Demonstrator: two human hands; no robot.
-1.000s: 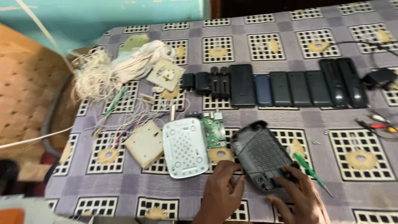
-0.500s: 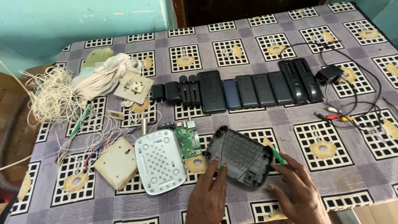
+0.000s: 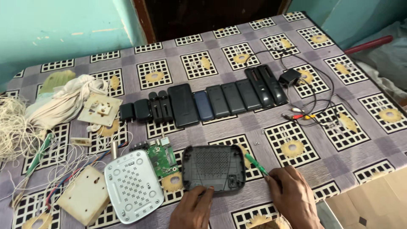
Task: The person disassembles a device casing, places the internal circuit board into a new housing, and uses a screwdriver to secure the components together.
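The dark cover, tilted up off the cloth a second ago, has now been laid flat on the table, just right of the green circuit board. Its near edge is pressed by the left hand, fingers curled. A green screwdriver is gripped in the right hand, its tip beside the cover's right edge; the work appears steadied for the tool.

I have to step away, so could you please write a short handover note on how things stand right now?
Left hand rests on the near edge of the dark grey cover, lying inside-up on the table.
Right hand holds a green screwdriver, tip by the cover's right edge.
Green circuit board lies out between the dark cover and the white cover.
Done: casing opened, board out.
Left: the parts lie unassembled.
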